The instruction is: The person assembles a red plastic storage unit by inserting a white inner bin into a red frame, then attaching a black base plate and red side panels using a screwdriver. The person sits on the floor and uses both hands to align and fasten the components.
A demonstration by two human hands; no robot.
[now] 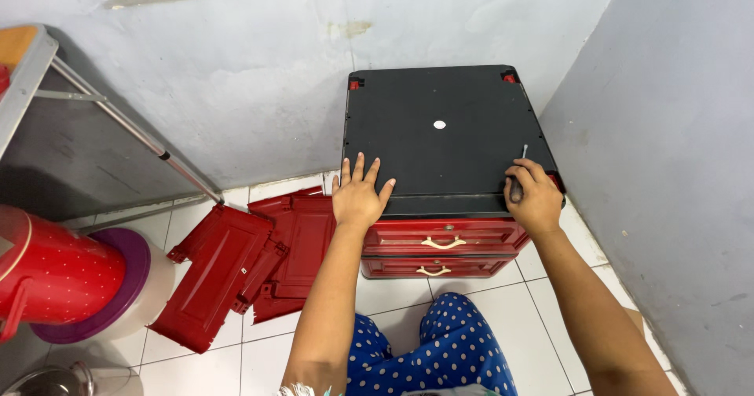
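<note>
I press my flat, released left hand [359, 196] on the black top panel [444, 133] while right fingers [525, 177] clench the screwdriver [520, 173] upright.

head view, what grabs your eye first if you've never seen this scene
The red drawer cabinet in the corner, capped by a black top panel, stands out first. The left hand lies flat on the panel's front left edge, and the right hand grips a screwdriver at its front right corner. Loose red panels lie on the white tiled floor to the left.
</note>
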